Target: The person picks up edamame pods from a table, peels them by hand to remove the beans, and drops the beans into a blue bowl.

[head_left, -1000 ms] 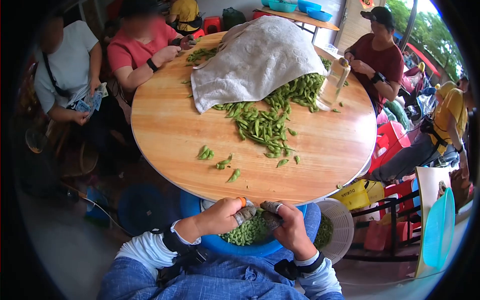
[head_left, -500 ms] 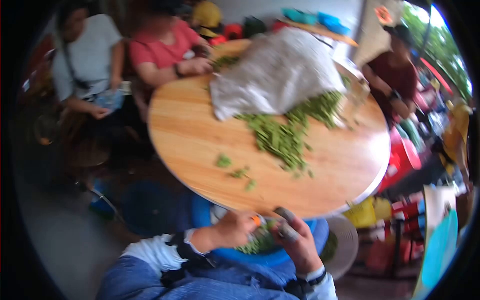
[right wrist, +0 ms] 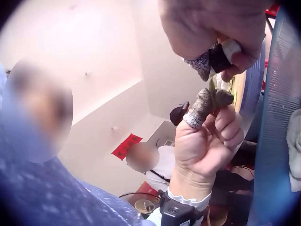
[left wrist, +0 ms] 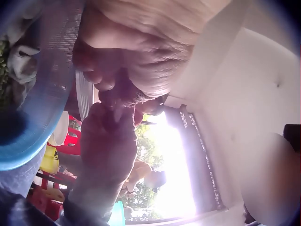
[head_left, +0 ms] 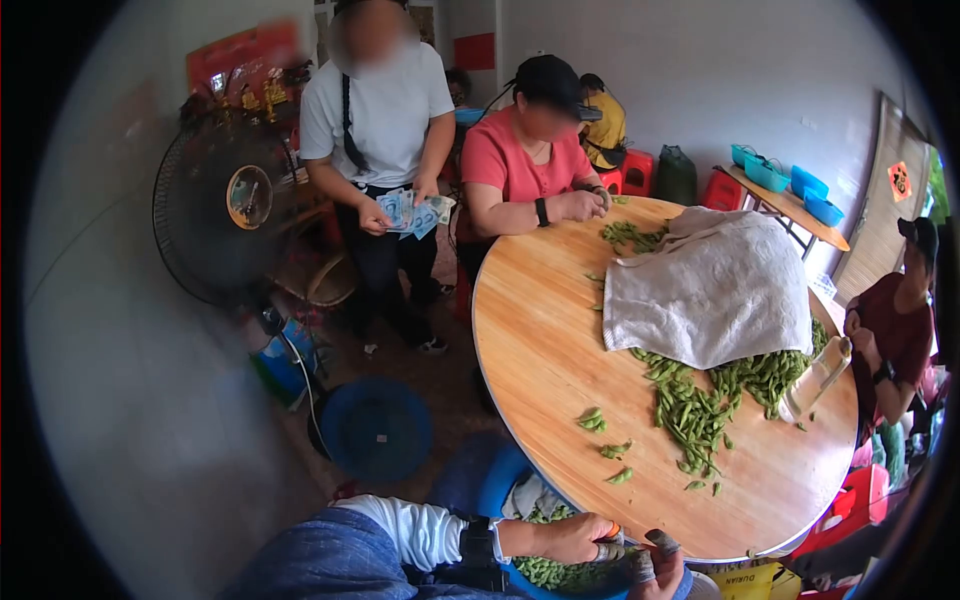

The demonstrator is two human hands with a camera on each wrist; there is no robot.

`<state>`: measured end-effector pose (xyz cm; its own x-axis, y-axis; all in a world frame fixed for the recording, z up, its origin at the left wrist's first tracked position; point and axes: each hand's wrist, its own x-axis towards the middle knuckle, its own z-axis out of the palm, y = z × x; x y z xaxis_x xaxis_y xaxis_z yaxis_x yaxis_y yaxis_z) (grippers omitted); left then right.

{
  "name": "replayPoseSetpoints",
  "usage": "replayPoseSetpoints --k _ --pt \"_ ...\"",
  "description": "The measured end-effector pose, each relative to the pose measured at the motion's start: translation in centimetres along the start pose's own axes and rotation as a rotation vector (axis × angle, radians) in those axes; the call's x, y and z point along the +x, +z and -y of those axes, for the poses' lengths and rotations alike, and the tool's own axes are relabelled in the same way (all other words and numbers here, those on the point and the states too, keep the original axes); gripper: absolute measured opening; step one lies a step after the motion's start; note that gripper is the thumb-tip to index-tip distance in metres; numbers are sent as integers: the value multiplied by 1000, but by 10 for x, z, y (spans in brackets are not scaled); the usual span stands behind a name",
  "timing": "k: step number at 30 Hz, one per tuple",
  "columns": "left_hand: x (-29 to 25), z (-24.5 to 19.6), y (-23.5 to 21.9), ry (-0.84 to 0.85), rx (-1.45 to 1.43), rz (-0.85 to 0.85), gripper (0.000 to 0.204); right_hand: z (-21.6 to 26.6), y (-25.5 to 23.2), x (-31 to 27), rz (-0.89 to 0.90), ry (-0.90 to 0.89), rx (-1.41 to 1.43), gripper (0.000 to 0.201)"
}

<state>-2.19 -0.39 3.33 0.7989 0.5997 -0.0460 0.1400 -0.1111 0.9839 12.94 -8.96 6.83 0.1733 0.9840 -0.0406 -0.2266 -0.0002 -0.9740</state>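
Observation:
Both hands are close together over a blue basin (head_left: 502, 482) of shelled green beans (head_left: 548, 574) at the table's near edge. My left hand (head_left: 572, 537) pinches a green bean pod (right wrist: 212, 87) between thumb and finger, both in grey fingertip covers; an orange band circles one finger. Facing it, my right hand (head_left: 658, 578) also wears dark fingertip covers (right wrist: 199, 68), right at the pod's tip. Its fingers are bent, and I cannot tell whether they grip anything. A heap of unshelled pods (head_left: 690, 410) lies on the round table (head_left: 540, 330), partly under a whitish towel (head_left: 710, 290).
A few loose pods (head_left: 614, 450) lie nearer me. A clear bottle (head_left: 818, 378) stands at the heap's right. One person in red (head_left: 525, 165) sits at the table; another, in white (head_left: 385, 115), stands holding banknotes (head_left: 412, 212). A fan (head_left: 225, 200) and a blue tub (head_left: 378, 430) are at left.
The head view has turned left, so table and hands appear farther right and the fan has come into view. The person with banknotes now stands upright. My hands stay together over the basin.

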Motion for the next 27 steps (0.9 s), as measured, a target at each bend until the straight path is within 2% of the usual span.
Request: replayPoseSetpoints --k 2,3,7,10,13,19,22,27 --pt "0 4 2 4 -65 -14 13 -6 -8 -2 26 18 54 17" --pt "0 6 4 32 -103 -34 12 -5 -11 -2 90 95 59 17" --pt "-3 -7 8 136 -231 -141 7 -11 -17 -4 93 194 134 13" --pt "-3 0 2 -11 -148 -39 7 -4 -11 -4 134 173 147 12" --pt "-4 -2 3 44 -135 -28 17 -3 -12 -5 141 206 140 13" --pt "-1 12 7 -16 -170 13 16 -3 -12 -5 170 206 161 14" --pt "2 21 11 40 -273 -11 7 -3 -10 -5 168 210 160 14" --pt "4 24 10 69 -204 -11 9 0 -7 -3 99 326 129 10"
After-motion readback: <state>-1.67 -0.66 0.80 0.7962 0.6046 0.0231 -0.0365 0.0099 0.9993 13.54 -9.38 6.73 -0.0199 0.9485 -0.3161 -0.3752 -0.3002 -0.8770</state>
